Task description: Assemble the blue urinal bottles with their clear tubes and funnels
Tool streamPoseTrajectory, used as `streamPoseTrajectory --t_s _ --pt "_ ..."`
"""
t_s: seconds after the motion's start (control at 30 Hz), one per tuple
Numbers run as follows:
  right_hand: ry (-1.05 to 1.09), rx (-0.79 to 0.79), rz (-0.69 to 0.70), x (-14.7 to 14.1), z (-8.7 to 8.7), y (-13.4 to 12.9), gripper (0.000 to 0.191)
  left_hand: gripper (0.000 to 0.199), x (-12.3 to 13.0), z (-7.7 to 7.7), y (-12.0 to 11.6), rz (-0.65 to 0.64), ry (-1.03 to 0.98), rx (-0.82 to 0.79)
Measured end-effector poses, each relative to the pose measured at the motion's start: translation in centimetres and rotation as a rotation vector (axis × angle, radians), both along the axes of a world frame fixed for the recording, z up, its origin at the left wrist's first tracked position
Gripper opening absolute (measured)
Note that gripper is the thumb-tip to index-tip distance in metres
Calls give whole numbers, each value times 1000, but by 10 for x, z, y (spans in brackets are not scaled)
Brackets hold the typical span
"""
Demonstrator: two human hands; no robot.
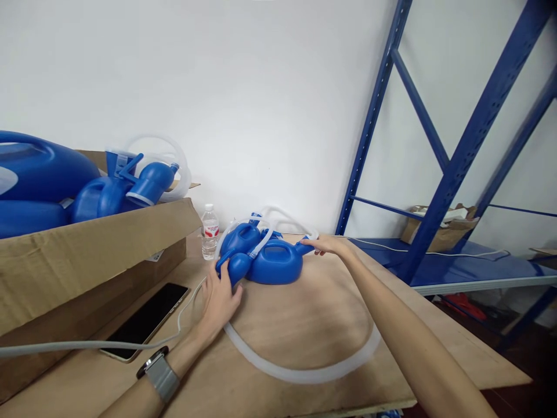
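Observation:
My left hand [220, 296], with a watch on its wrist, curls around a rounded blue plastic cup [239, 268] with a side handle. A white hose joint [252, 253] sits against this cup. My right hand [328, 245] is closed at the neck of a blue plastic bottle [276, 267] with a moulded handle, lying on its side. Its fingertips are partly hidden beside the hose end there. A second blue bottle [239, 237] lies behind the cup. A translucent white hose [300, 374] loops across the table in front of both hands.
An open cardboard box [108, 238] full of blue bottles and hoses stands at left. Beside it are a phone [148, 319], a white cable [65, 346] and a water bottle [209, 232]. Blue metal shelving [461, 139] with a small carton [439, 229] rises at right, past the table edge.

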State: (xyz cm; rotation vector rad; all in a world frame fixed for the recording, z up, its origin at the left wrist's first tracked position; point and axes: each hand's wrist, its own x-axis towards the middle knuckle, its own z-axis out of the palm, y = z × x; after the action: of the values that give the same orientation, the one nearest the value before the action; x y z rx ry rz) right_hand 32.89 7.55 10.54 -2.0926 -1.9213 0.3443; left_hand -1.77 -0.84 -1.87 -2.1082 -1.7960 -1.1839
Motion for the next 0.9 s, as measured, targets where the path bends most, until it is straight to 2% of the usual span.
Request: streamPoseTrajectory --t_s 0.17,0.37,0.53,0.67,0.77,0.9 --pt "-30 13 74 2 8 -4 50 68 0 5 -3 109 28 -66" --pt "-42 51 147 13 12 -22 54 66 0 8 -3 109 -36 -68" --pt "-82 67 267 -4 11 -35 47 59 -4 7 1 -67 -133 -38" --pt "-126 97 408 -25 10 -50 31 48 -9 4 0 -335 -119 -55" --pt "-167 187 426 -29 4 -57 29 54 -11 5 -3 -504 -56 -111" --pt "-129 304 419 -19 -15 -60 39 63 -12 10 -4 -532 -75 -130"
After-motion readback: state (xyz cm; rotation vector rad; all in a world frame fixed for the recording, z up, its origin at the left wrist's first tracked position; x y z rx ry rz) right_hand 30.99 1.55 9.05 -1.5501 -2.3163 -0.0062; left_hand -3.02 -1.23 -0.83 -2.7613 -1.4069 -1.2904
